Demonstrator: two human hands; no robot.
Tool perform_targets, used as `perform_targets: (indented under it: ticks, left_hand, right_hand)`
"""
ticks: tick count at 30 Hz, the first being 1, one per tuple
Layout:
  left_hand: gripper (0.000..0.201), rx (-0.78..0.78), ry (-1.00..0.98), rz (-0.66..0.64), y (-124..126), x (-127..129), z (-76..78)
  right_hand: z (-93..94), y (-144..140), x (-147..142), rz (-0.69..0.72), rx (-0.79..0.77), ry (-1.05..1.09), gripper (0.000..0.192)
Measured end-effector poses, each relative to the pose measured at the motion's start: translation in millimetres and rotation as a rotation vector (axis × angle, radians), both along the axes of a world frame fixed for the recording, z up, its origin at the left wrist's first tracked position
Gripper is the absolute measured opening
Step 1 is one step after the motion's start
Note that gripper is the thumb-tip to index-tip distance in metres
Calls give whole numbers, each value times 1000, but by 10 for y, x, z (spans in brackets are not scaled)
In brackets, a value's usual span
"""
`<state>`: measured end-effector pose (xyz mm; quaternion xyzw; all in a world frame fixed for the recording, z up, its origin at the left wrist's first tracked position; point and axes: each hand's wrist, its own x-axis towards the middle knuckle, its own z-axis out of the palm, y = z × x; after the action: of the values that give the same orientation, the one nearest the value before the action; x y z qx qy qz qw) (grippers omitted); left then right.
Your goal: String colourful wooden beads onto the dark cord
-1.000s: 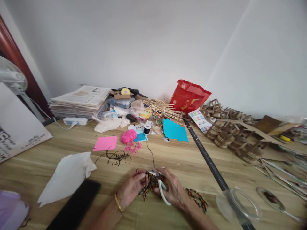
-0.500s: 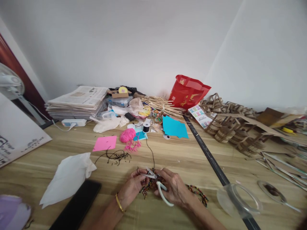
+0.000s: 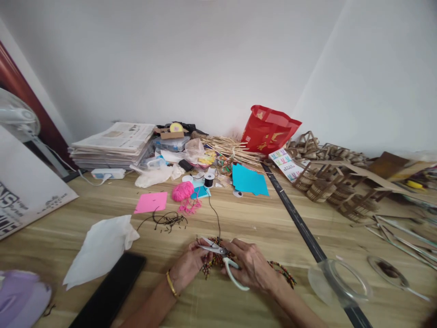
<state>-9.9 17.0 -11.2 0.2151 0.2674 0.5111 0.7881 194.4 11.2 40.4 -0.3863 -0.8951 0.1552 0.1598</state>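
Note:
White-handled scissors [image 3: 232, 275] are gripped in my right hand [image 3: 251, 267], their blades parted and pointing left toward the other hand. My left hand [image 3: 190, 263], with a gold bangle at the wrist, pinches a thin black cord by the blade tips. Beneath both hands lies a string of multicoloured beads [image 3: 215, 261]; its other end [image 3: 282, 272] shows past the right wrist. A black cord [image 3: 215, 212] runs from the beads back to a spool of black cord [image 3: 209, 181]. The fingertips partly cover the bead work.
Left of the hands are a black phone [image 3: 109, 291], a white tissue [image 3: 102, 250] and black cord scraps [image 3: 169, 220]. Pink yarn [image 3: 182, 191] and blue paper [image 3: 250, 179] sit further back. On the right are a clear ring-shaped roll [image 3: 341, 284] and small woven baskets [image 3: 321, 189].
The scissor blades have opened wider beside the left fingertips. Both hands stay nearly in place; the view has shifted slightly.

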Motion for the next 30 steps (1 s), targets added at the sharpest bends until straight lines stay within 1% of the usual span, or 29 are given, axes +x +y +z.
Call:
perform_targets:
  ticks: [6, 12, 16, 20, 26, 30]
  left_hand:
    - [20, -5, 13, 11, 0, 1, 1]
    - [18, 5, 14, 7, 5, -3, -28]
    - [16, 18, 8, -3, 12, -6, -63]
    - [17, -4, -9, 3, 12, -10, -81]
    - [14, -22, 11, -3, 7, -14, -43]
    - [17, -23, 8, 2, 7, -11, 2]
  right_hand:
    - [38, -13, 12, 12, -29, 10, 45]
    - [49, -26, 10, 27, -11, -23, 38]
    - [41, -22, 17, 27, 16, -75, 40]
    - [47, -20, 23, 32, 28, -103, 42]
    - [46, -27, 31, 23, -15, -35, 39]
    - [-6, -2, 35, -13, -11, 53, 34]
